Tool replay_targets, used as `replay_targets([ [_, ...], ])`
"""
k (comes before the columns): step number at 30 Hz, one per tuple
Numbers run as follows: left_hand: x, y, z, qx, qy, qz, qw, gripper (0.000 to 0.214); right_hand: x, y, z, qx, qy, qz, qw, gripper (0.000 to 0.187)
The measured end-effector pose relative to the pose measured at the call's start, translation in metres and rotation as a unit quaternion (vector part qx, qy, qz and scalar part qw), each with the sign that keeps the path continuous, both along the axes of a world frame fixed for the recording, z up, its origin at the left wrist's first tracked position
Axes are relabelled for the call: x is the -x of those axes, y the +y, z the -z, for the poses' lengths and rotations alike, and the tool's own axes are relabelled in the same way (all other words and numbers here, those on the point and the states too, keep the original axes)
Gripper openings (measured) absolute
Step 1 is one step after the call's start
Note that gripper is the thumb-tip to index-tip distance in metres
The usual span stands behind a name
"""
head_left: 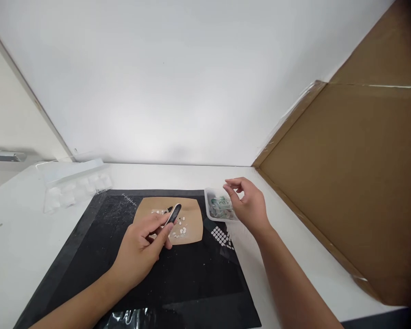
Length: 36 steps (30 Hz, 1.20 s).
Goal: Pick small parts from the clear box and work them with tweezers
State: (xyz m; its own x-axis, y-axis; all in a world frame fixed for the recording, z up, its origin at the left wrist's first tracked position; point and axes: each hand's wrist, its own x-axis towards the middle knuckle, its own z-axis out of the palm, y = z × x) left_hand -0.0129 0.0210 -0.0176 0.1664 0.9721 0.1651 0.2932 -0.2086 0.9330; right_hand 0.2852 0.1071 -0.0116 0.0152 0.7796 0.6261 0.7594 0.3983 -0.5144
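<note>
Black strip (pixel 174 214) pinched in left hand (pixel 140 243): hold steady, tip free. With right hand (pixel 250 205) in a near-pinch by tub (pixel 207 206), can't tell if gripping anything.

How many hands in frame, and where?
2. The left hand grips a dark, white-edged elongated piece over the tan board; the right hand is raised by the plastic tub. Both show clearly; no others visible.
</note>
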Motion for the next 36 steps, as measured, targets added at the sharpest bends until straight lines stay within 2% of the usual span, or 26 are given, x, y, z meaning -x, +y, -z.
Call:
replay_targets([
  [5,0.002,0.004,0.008,-0.038,0.009,-0.007,0.999,0.030,-0.030,0.009,0.005,0.101,-0.033,-0.033,0.994,0.018],
  [10,0.003,0.006,0.013,-0.051,0.008,-0.007,0.999,0.029,-0.040,0.012,0.011,0.141,-0.040,-0.068,0.987,0.016],
  [14,0.004,0.007,0.012,-0.059,0.018,-0.007,0.998,0.029,-0.041,0.014,0.010,0.126,-0.023,-0.073,0.989,0.011],
  [20,0.003,0.006,0.008,-0.088,0.037,-0.002,0.995,0.028,-0.041,0.014,0.009,0.116,-0.038,-0.059,0.991,0.020],
  [26,0.005,0.007,0.016,-0.106,0.037,-0.005,0.994,0.028,-0.046,0.018,0.013,0.080,-0.079,-0.036,0.993,0.034],
  [31,0.004,0.007,0.015,-0.113,0.041,0.000,0.993,0.028,-0.049,0.020,0.016,0.027,-0.036,0.018,0.999,0.052],
  [33,0.003,0.006,0.012,-0.118,0.047,0.002,0.992,0.028,-0.054,0.021,0.018,0.035,-0.021,0.045,0.998,0.053],
  [36,0.003,0.006,0.008,-0.127,0.048,0.001,0.991,0.027,-0.063,0.021,0.024,0.088,0.011,0.061,0.994,0.060],
])
